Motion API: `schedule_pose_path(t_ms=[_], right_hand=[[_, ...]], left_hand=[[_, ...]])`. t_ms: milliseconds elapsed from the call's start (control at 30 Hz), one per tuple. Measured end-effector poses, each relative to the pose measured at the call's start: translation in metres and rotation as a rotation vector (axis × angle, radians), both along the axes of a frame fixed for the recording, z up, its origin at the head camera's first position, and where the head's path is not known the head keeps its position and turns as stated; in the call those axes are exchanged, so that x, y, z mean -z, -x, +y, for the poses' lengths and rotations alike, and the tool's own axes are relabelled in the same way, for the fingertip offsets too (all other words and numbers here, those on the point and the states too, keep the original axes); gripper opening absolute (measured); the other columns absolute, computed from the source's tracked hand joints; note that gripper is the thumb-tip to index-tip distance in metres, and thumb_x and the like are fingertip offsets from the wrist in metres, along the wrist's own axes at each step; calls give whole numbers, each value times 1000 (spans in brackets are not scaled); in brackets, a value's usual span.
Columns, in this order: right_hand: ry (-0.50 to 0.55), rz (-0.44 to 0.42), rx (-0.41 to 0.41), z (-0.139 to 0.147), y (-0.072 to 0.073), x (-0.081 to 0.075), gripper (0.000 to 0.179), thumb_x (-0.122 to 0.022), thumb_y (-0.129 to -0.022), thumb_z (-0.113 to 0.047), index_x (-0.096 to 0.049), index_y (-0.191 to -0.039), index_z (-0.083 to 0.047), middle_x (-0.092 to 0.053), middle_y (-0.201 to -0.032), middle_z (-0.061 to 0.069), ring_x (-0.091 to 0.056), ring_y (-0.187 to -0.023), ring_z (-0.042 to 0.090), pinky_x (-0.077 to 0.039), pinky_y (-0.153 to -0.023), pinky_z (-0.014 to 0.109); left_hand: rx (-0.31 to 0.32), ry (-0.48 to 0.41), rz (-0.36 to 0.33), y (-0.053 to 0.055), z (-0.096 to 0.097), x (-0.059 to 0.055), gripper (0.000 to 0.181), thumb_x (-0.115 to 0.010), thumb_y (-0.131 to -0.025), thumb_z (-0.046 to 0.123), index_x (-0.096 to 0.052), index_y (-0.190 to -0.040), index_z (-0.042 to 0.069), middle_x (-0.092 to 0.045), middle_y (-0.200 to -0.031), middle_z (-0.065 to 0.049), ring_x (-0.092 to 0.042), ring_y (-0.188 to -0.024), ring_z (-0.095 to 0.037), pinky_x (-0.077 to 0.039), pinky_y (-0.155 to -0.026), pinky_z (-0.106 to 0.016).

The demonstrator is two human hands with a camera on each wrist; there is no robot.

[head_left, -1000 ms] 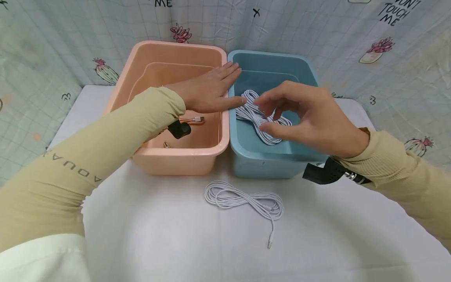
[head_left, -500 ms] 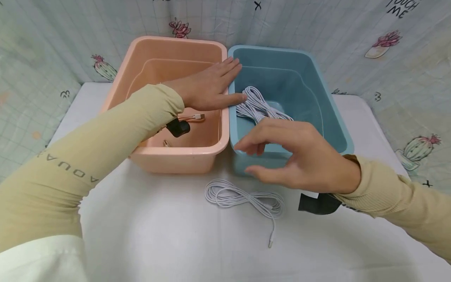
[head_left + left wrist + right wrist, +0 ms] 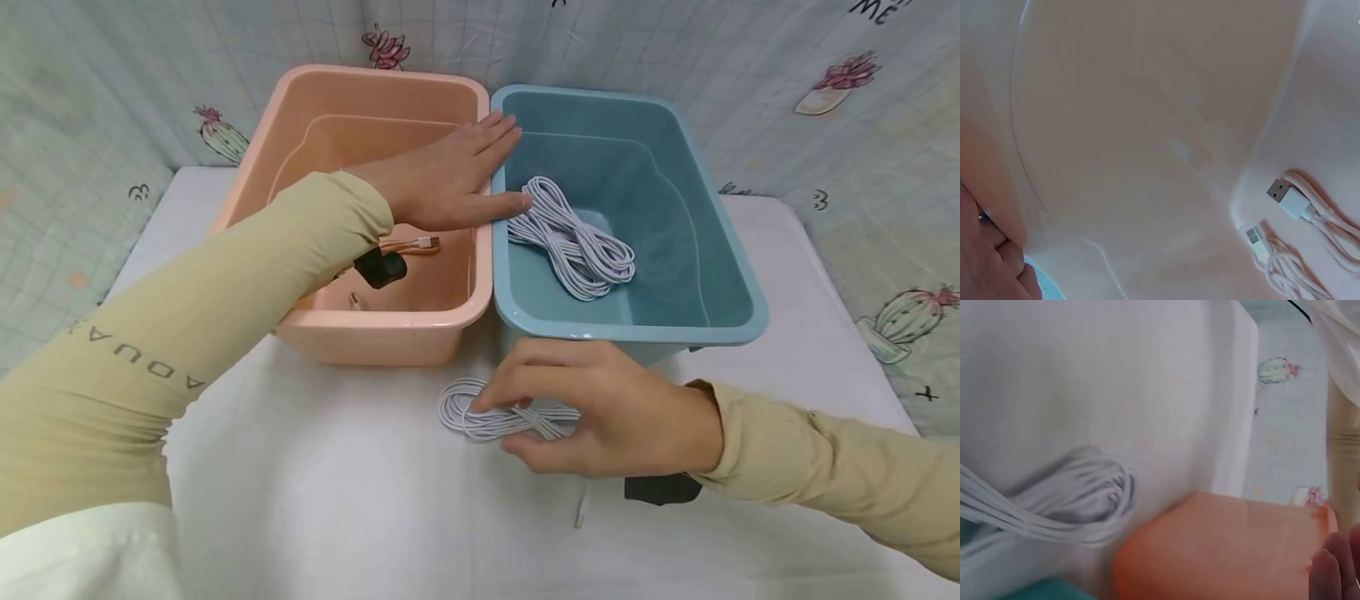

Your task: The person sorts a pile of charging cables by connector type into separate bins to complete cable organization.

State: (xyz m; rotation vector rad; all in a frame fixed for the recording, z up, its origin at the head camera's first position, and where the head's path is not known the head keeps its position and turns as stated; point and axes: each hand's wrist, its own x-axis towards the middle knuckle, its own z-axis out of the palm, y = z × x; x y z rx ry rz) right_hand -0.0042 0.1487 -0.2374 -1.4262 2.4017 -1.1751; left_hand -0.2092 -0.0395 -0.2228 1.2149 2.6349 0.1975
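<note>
My left hand [image 3: 457, 177] rests with straight fingers across the touching rims of a peach bin [image 3: 390, 320] and a blue bin [image 3: 637, 332]. On the white table, my right hand [image 3: 607, 408] reaches over a bundle of white cable [image 3: 472, 412], its thumb and bent fingers spread apart on either side of the bundle's middle. The plug end [image 3: 581, 508] sticks out below the hand. Looped cable [image 3: 1097, 500] also shows in the right wrist view. Inside the blue bin lies white bundled cable [image 3: 573, 242].
Cables with USB plugs [image 3: 1288, 199] lie at the bottom of the peach bin; the left forearm partly covers them in the head view. A patterned curtain [image 3: 435, 42] hangs behind both bins. White cloth [image 3: 360, 500] covers the table.
My right hand has come out of the blue bin, toward me and down to the cable bundle on the table. The left hand stays on the rims.
</note>
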Motion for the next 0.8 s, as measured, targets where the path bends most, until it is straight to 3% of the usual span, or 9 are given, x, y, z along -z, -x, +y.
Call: schedule_pose_path(t_ms=[267,567,800], right_hand=[[-87,-35,-24,0,4,29,35,-76,-83,-17,-66,-117,-18,-66,-112,-7,-61,-98,-1,-54,-85,13],[-177,-50,23,8,9,57,42,-78,-81,-15,-64,-121,-19,-67,-114,-5,-62,-103,6,-56,-89,21],[-310,-26,63,12,11,75,50,-81,-79,-28,-62,-124,-18,-63,-119,-6,-60,-107,7,-56,-93,23]], left_hand=[[7,3,9,-1,-1,-1,90,-27,-95,67,6,-157,10,11,-166,-6,12,-155,-23,1,-129,-44],[3,8,23,-2,2,-3,90,-27,-95,67,5,-157,10,11,-166,-6,12,-155,-23,1,-129,-43],[-10,10,18,-3,1,-2,90,-27,-95,68,6,-157,11,11,-166,-4,12,-155,-22,1,-129,-42]])
